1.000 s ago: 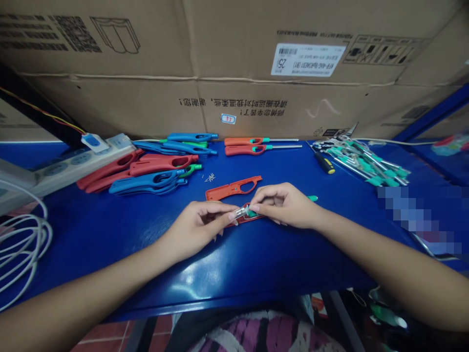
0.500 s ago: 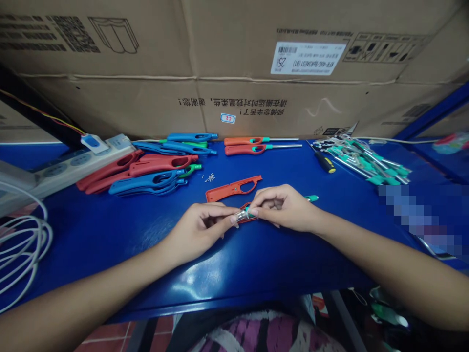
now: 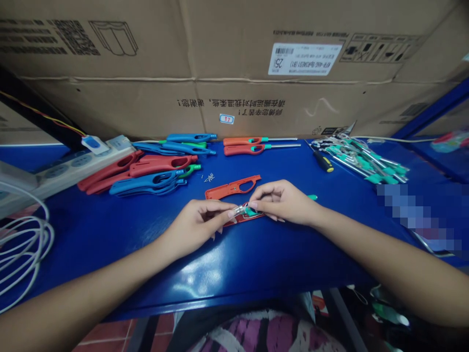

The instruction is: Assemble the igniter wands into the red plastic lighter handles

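A small silver metal cylinder (image 3: 239,210) is pinched between the thumb and fingers of my left hand (image 3: 201,221). My right hand (image 3: 284,203) has its thumb and forefinger closed at a green plastic lighter part (image 3: 252,211), with thin wires beside it. Both pieces are over an orange-red lighter shell half (image 3: 234,221), largely covered by my hands. Past my right fingers, a green tip (image 3: 312,197) shows. Just behind my hands lies another orange-red shell half (image 3: 229,190), its inner side up.
Small screws (image 3: 208,177) lie behind the shell. Red shells (image 3: 163,166) and blue shells (image 3: 146,183) are piled at left by a power strip (image 3: 66,166). Two orange-red lighters (image 3: 244,149) lie at the back. A screwdriver (image 3: 323,160) and metal-tube lighter cores (image 3: 366,159) are at right.
The green part has come down against the lower shell half, and more of that shell shows. My left hand still holds the silver cylinder; my right fingers have shifted slightly.
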### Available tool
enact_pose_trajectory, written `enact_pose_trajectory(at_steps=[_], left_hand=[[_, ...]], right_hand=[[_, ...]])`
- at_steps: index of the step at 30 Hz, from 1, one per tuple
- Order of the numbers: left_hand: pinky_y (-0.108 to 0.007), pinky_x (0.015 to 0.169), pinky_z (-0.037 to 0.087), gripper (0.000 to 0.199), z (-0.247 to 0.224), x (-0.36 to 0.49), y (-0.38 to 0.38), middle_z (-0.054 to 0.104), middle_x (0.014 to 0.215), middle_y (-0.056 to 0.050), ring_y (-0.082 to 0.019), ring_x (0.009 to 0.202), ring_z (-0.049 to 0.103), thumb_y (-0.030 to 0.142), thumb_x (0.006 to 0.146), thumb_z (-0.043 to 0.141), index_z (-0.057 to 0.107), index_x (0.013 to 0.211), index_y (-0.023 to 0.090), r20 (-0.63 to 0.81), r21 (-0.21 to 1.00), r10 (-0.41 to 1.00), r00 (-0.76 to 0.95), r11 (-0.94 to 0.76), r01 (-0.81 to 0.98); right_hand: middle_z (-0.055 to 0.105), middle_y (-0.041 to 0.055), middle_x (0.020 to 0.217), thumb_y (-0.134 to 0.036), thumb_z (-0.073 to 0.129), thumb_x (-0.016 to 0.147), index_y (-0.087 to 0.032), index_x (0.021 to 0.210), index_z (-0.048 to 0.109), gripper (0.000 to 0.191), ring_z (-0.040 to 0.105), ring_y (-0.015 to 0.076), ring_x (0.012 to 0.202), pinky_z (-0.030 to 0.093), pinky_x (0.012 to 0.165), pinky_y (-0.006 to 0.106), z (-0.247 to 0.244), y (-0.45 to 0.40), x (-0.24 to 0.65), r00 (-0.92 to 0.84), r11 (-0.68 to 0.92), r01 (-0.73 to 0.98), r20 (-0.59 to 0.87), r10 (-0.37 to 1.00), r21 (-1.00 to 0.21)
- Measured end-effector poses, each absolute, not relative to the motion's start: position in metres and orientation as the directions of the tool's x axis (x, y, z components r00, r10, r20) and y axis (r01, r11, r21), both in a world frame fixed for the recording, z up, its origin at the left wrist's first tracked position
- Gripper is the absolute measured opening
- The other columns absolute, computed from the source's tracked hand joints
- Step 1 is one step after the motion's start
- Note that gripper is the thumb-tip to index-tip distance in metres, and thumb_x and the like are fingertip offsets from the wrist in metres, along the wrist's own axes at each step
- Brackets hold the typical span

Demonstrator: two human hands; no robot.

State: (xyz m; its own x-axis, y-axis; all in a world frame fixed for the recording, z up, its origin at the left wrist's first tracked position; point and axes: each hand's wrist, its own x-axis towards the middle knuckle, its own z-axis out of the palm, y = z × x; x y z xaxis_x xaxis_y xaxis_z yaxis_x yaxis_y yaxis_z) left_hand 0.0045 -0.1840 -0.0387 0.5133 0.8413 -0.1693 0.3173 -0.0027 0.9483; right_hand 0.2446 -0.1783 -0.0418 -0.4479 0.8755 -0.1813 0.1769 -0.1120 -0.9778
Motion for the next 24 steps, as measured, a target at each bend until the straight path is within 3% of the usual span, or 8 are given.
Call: enact_pose_trajectory(at_steps=[17,24], left_hand=[[-0.019,0.047,0.044,0.031,-0.0367,0.0064,-0.1854,0.074,0.075,-0.005,-0.010,0.054,0.054,0.033,0.090,0.062,0.078,0.108,0.013,-0.115,0.942,0.828,0.549,-0.085,0.326],[-0.021,0.053,0.046,0.030,-0.0338,0.0000,-0.1879,0.077,0.082,-0.004,-0.012,0.058,0.060,0.034,0.092,0.063,0.076,0.112,0.016,0.035,0.852,0.849,0.528,-0.301,0.428]], right_hand=[[0.063,-0.0020,0.065,-0.039,0.077,0.081,-0.013,0.085,0.070,0.027,0.047,0.0035,0.043,0.037,0.041,0.018,-0.0439,-0.1826,0.2407,-0.437,-0.085,0.180,-0.157,0.886,-0.980],[0.057,-0.0058,0.052,-0.046,0.077,0.081,-0.013,0.089,0.069,0.034,0.048,0.0055,0.039,0.038,0.037,0.018,-0.0411,-0.1807,0.2444,-0.461,-0.110,0.207,-0.196,0.865,-0.972]])
